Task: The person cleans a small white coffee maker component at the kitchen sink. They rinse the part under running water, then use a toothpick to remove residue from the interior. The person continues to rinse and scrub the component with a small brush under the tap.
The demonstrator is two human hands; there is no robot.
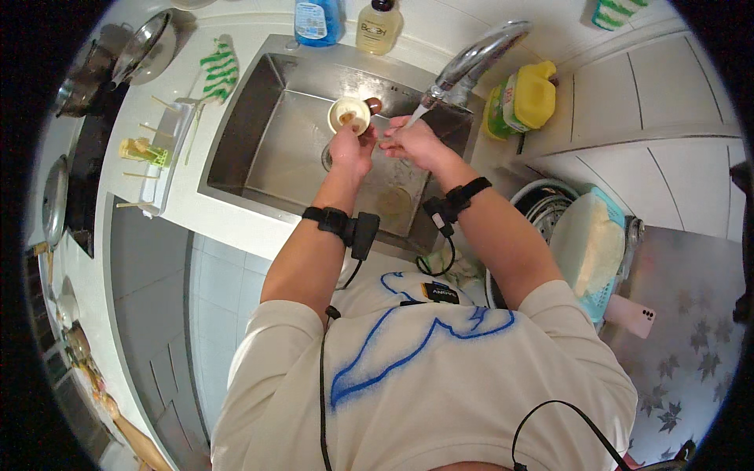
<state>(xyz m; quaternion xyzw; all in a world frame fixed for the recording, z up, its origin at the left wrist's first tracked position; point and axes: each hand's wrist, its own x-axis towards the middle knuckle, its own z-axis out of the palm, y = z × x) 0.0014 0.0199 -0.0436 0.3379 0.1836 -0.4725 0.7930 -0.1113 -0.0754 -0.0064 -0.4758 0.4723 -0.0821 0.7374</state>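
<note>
A small cream-coloured cup (349, 110) with a brown handle-like part is held by my left hand (351, 147) over the stainless-steel sink (283, 159); something brownish shows inside it. My right hand (409, 141) is just to its right, fingers spread and nothing plainly held, beneath the chrome faucet (465, 62). Water (419, 114) runs from the spout onto or beside that hand. The drain (327, 158) is partly hidden by my left wrist.
Blue (318, 23) and pale yellow (379, 28) bottles stand behind the sink. A yellow jug (533, 97) is right of the faucet. On the left counter lie a green-striped cloth (219, 72) and a white rack (171, 153). A turquoise basket (601, 288) and a pink phone (630, 316) sit at the right.
</note>
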